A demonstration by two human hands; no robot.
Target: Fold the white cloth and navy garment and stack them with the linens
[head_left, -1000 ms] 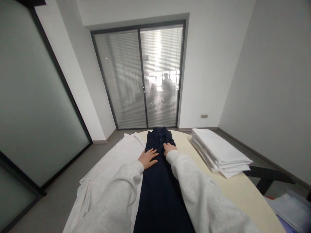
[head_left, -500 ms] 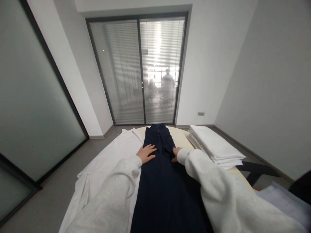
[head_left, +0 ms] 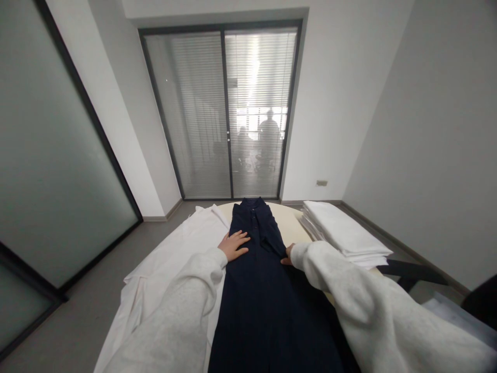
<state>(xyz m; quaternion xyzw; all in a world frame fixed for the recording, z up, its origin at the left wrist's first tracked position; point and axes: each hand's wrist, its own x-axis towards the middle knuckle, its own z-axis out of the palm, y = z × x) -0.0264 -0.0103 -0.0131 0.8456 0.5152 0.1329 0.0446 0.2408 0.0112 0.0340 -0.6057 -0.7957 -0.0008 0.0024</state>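
A dark navy shirt (head_left: 252, 311) lies lengthwise before me, its collar at the far end and a short row of buttons below it. My left hand (head_left: 235, 245) rests flat on the shirt's left side, fingers spread. At the shirt's right edge, my right hand (head_left: 288, 255) is closed on a fold of the fabric, which looks like the sleeve; its fingertips are partly hidden. Both forearms are in light grey sleeves. Under my left arm and beside the navy shirt is a spread white garment (head_left: 171, 254).
A stack of folded white cloth (head_left: 345, 228) sits on the right of the pale table (head_left: 289, 223). Past it is a dark chair part (head_left: 411, 272). Beyond the table stands a glass door with blinds (head_left: 186, 114), with people's silhouettes behind it.
My right hand has moved to the right and slightly nearer, drawing the edge of the navy shirt outward. My left hand has stayed in place.
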